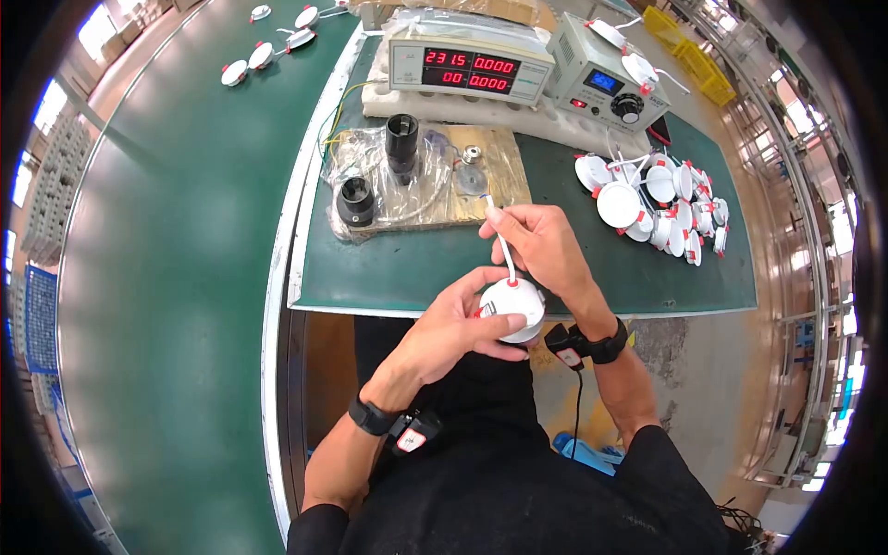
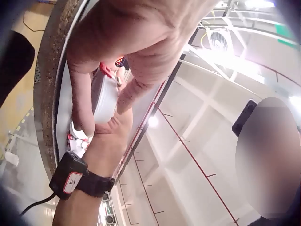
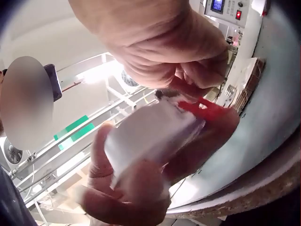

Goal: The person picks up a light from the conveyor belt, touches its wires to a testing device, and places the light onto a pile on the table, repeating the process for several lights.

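My left hand [image 1: 444, 328] grips a small round white downlight [image 1: 514, 307] over my lap, just in front of the table's edge, thumb across its face. A short white cable [image 1: 506, 254] rises from the lamp. Near the cable's upper end, my right hand [image 1: 546, 248] pinches it between thumb and fingers, and the tip with a bit of blue pokes out towards the wooden board [image 1: 504, 153]. In the right wrist view the lamp [image 3: 146, 134] is blurred, with a red clip [image 3: 207, 110] at its side. The left wrist view shows the lamp's pale rim [image 2: 106, 99] between the fingers.
Two black cylindrical sockets [image 1: 401, 148] and a round metal piece [image 1: 472, 154] stand on the plastic-wrapped board. Behind are a meter with red digits [image 1: 470, 71] and a grey power unit [image 1: 606, 83]. Many similar downlights [image 1: 618, 204] are heaped at the right; several lie far left.
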A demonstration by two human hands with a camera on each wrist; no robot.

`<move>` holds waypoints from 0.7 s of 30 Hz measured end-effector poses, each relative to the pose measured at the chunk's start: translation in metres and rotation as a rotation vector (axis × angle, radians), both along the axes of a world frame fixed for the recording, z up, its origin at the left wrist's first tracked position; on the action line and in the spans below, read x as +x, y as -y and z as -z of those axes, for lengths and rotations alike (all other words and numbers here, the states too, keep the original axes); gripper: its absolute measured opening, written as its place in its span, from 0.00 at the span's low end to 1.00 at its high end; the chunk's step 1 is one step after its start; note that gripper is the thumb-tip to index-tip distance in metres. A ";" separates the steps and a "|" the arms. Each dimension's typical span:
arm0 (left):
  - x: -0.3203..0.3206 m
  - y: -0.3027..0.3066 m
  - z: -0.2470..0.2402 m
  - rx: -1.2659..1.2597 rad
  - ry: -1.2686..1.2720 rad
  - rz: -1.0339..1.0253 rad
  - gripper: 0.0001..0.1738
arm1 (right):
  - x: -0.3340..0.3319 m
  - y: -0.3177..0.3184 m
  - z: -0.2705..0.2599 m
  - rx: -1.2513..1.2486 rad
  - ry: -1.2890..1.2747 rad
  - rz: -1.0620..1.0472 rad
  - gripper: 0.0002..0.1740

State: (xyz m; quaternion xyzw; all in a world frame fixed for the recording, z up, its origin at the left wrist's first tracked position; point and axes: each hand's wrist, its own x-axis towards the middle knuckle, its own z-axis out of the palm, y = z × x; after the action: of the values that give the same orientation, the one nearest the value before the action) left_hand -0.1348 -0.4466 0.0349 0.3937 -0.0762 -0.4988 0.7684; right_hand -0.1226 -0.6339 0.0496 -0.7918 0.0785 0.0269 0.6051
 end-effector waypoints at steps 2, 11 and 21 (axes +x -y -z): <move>0.014 0.010 0.009 -0.076 -0.086 0.012 0.31 | 0.012 0.002 0.001 -0.081 -0.009 0.027 0.21; 0.045 0.038 0.017 -0.111 -0.193 -0.001 0.27 | 0.057 0.024 0.016 -0.256 -0.037 -0.042 0.21; 0.056 0.041 0.021 -0.070 -0.162 0.005 0.28 | 0.068 0.026 0.024 -0.238 -0.024 -0.052 0.22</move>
State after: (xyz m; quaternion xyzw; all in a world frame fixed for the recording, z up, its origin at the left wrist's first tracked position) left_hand -0.0788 -0.4875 0.0142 0.3249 -0.0323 -0.5280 0.7840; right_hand -0.0542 -0.6599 0.0251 -0.8593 0.0680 0.0426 0.5051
